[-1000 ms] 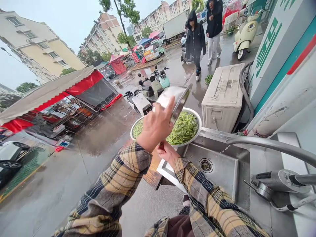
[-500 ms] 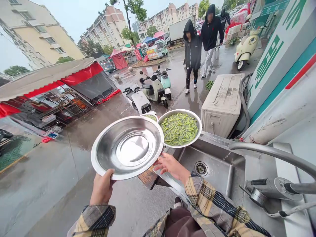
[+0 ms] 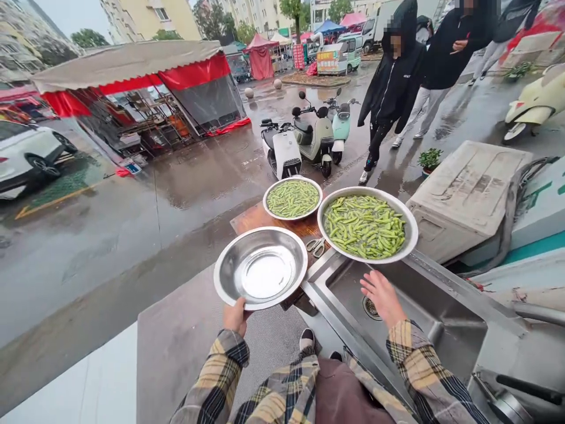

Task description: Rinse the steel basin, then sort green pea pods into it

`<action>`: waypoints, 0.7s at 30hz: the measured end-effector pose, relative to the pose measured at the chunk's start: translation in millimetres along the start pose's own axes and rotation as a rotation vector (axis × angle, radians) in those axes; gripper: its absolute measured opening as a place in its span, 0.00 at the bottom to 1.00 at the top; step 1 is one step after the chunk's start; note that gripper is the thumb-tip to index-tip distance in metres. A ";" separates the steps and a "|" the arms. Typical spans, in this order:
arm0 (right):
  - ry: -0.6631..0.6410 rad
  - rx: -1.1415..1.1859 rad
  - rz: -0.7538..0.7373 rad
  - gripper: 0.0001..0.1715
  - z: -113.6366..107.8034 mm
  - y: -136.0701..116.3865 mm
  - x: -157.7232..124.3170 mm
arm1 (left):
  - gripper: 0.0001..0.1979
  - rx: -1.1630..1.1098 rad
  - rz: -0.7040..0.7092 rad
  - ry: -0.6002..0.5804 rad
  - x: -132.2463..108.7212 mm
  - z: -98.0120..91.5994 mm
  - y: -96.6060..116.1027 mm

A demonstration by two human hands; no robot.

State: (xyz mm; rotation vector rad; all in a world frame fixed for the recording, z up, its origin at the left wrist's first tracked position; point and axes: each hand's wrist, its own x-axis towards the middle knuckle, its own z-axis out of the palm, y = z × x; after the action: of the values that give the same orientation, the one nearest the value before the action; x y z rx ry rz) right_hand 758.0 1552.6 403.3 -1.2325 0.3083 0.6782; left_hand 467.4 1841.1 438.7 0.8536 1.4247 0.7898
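held basin: a wide, round, shiny silver metal basin with a pale rim (image 3: 233,277) is beside the sink, off its table-side edge; no pods are seen in it, and i cannot tell if the table carries part of its weight.
left hand: the left hand (image 3: 236,318) is grasping the near rim of this basin, with the thumb on top.
right hand: the right hand (image 3: 385,297) has released fingers, spread apart, and grasps nothing; it is above the rectangular, brushed stainless-steel sink (image 3: 339,319), near the large basin.
large basin: a big, round, pale-rimmed metal basin (image 3: 410,228), full of slim green pods in water (image 3: 364,227), stands at the far edge of the sink.
small basin: a smaller, round, pale-rimmed basin (image 3: 291,218), also full of green pods, stands beyond the sink, on the reddish-brown wooden table (image 3: 247,221).
scissors: a pair of scissors with pale grey loop handles (image 3: 316,247) lies on the table, just beside the sink corner, and no hand touches it.
done: in my judgement the filling of two basins is complete, because the pods spread almost to the rims in both.
left to do: the silver basin is not yet let go by the left hand; whether the pods need more handling, i cannot judge from this view.
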 end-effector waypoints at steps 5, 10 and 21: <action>0.032 -0.031 -0.027 0.30 -6.0 -2.9 19.8 | 0.25 -0.065 -0.070 -0.036 30.4 4.7 -25.7; 0.060 0.015 -0.015 0.27 0.9 -10.7 32.3 | 0.22 -0.091 -0.131 -0.163 50.0 6.3 -39.5; 0.056 0.231 0.078 0.14 28.7 -20.1 69.0 | 0.25 0.067 -0.309 -0.370 53.4 -7.1 -33.4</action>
State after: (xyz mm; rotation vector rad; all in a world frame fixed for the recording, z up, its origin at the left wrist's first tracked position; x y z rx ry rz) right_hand 819.5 1597.3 389.1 -1.0247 0.4700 0.6557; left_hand 459.4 1871.3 383.6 0.7600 1.2166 0.3302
